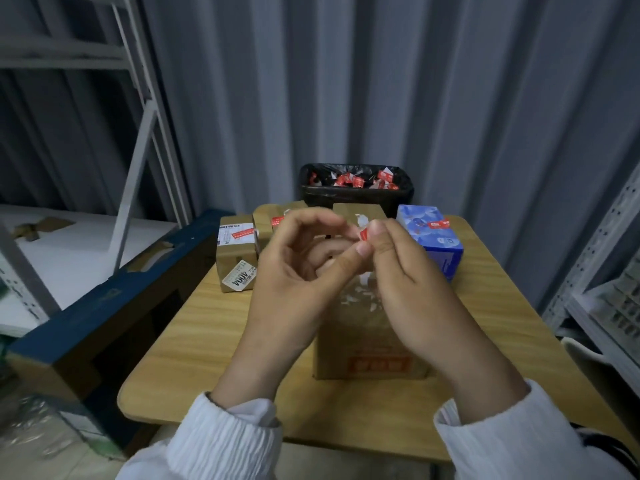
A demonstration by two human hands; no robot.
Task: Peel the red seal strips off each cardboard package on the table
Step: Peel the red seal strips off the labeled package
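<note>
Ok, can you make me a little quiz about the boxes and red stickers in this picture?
1. True or false: the black bag-lined bin behind the wooden table holds peeled red strips.
2. What do the left hand and right hand pinch between their fingers? A) a small red seal strip B) a pen C) a coin
3. Fill in: the small brown cardboard package at the table's left edge has a ___ strip on top.

Key: 1 true; 2 A; 3 red.
</note>
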